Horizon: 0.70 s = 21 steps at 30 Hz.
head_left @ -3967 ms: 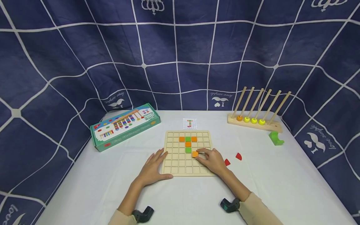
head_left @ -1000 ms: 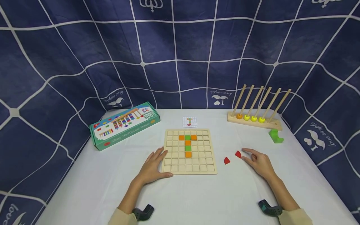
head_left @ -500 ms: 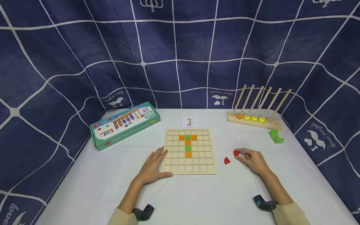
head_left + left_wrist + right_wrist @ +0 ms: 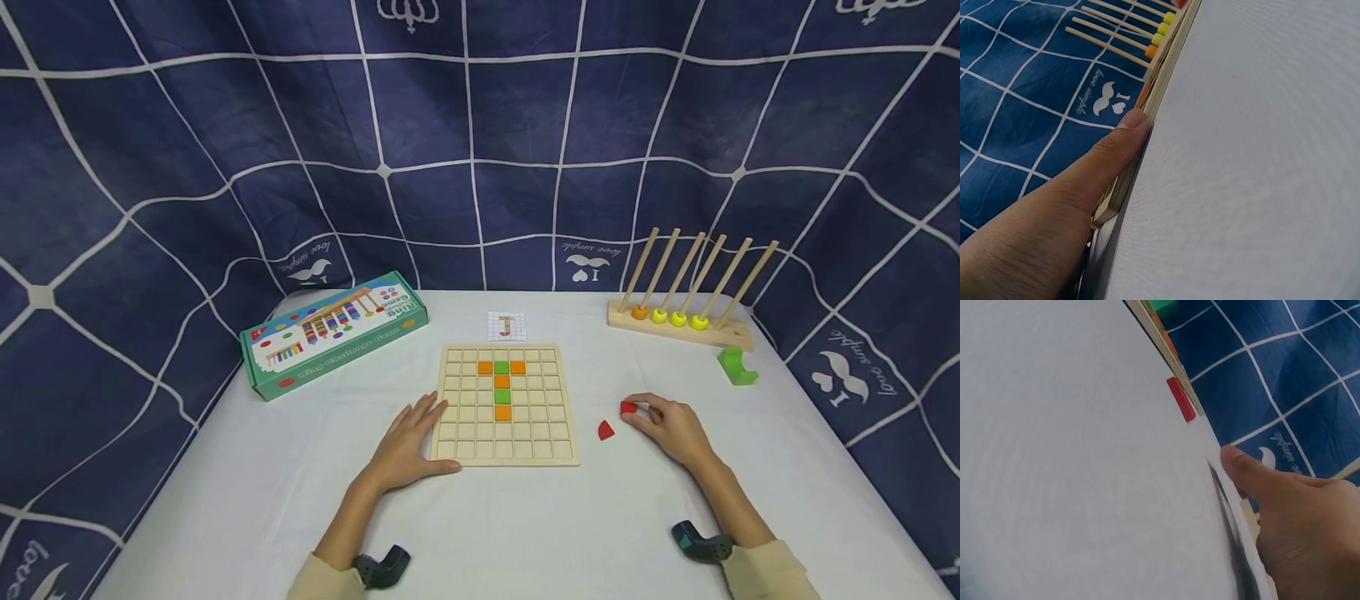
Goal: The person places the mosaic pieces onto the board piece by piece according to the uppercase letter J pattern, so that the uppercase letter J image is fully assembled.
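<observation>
My right hand [image 4: 678,435] pinches a red quarter-circle piece [image 4: 627,407] between thumb and fingertips, low over the white cloth right of the pegboard. A second red quarter-circle piece [image 4: 605,430] lies on the cloth between that hand and the wooden grid board [image 4: 540,450]. On the board, orange squares and green squares [image 4: 502,397] form a T: a short row near the top and a column down the middle, ending in an orange square [image 4: 503,412]. Fingers spread, my left hand [image 4: 405,450] rests against the board's left side, thumb [image 4: 1132,122] along its near edge.
Beyond the board lies a small printed card [image 4: 507,327] with a coloured J-like pattern on a grid. A green game box [image 4: 337,337] stands at back left. At back right are a wooden rack [image 4: 682,327] with upright pegs and beads, and a green curved block [image 4: 737,367].
The right hand left an orange square on the board, moved right to the farther red piece, pinched it and drew it slightly left. The left hand stays in place.
</observation>
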{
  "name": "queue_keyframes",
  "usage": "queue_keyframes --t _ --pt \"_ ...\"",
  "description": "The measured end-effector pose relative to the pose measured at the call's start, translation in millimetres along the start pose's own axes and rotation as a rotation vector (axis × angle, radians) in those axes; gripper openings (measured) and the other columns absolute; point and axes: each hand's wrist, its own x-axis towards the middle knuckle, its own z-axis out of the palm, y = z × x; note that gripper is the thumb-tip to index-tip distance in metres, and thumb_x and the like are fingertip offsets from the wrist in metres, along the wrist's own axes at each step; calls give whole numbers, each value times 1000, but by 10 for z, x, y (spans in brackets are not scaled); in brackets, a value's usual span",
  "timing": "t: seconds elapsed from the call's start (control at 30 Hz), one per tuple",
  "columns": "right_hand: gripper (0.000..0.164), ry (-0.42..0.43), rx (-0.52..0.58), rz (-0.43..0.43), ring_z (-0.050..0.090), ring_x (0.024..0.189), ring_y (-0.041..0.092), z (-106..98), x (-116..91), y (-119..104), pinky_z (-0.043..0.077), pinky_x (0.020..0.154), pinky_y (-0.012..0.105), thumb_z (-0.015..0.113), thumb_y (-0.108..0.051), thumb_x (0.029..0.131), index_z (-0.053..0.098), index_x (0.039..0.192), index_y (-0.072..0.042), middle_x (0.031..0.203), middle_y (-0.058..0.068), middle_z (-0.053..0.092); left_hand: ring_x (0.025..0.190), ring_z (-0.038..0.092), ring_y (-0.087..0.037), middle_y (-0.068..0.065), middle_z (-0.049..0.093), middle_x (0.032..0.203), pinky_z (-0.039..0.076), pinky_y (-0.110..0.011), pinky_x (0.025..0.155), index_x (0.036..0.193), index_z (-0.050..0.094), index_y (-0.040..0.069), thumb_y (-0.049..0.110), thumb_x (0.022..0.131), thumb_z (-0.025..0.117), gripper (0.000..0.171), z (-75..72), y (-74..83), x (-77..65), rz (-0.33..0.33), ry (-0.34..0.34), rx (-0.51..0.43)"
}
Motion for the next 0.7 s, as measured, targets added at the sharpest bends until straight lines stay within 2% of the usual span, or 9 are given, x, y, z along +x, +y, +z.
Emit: queue_keyframes --t 0.1,0.23,0.43,0.7 --pt "28 30 1 -9 24 45 2 40 25 -81 22 42 21 79 -29 73 69 95 -16 49 -14 29 139 13 -19 -6 20 152 6 -37 112 144 34 13 73 62 65 106 2 -1 0 -2 -3 2" --pt "29 39 12 -69 24 45 2 154 86 -279 24 44 22 79 -29 72 69 96 -15 49 -15 29 139 13 -20 -6 20 152 6 -37 112 144 34 14 73 62 65 106 1 -1 1 -1 -2 3" --pt "29 -43 45 -152 24 47 3 420 210 -654 28 53 23 76 -38 74 69 97 -20 49 -19 28 139 13 -20 -6 20 152 6 -37 112 144 34 13 72 61 66 106 2 -5 3 1 -2 -2" --pt "26 -91 108 -304 25 48 0 759 342 -1083 25 50 18 75 -40 74 68 94 -26 50 -22 29 139 16 -21 -7 22 151 9 -40 112 143 35 14 74 60 66 107 8 17 0 -6 19 5"
